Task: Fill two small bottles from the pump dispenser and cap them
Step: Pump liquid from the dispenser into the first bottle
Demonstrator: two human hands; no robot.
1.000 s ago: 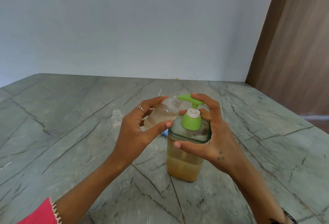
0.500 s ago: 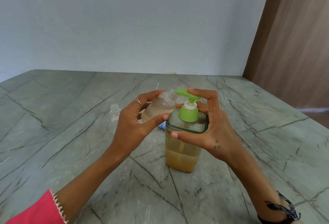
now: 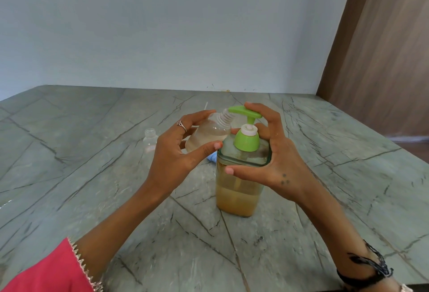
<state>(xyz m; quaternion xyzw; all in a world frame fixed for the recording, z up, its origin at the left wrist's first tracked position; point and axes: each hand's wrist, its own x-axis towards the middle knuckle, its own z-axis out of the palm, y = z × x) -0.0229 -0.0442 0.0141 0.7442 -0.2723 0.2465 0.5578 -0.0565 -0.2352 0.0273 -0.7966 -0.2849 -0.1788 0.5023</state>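
A clear square pump dispenser (image 3: 239, 194) with amber liquid and a green pump head (image 3: 245, 111) stands on the marble table (image 3: 92, 175). My right hand (image 3: 269, 152) grips its shoulder, with a finger resting on top of the pump head. My left hand (image 3: 176, 150) holds a small clear bottle (image 3: 209, 133), tilted, its threaded neck under the spout; it has pale liquid inside. A second small bottle (image 3: 149, 139), uncapped, stands upright on the table to the left. Something light blue (image 3: 212, 158) peeks out behind the dispenser; I cannot tell what it is.
A pale wall runs along the table's far edge. A brown wooden panel (image 3: 383, 59) rises at the right. A thin white stick (image 3: 205, 105) lies on the table behind my left hand.
The hands, the small bottle and the dispenser keep their arrangement. The view has shifted slightly, and the pump head looks a little higher than half a second ago.
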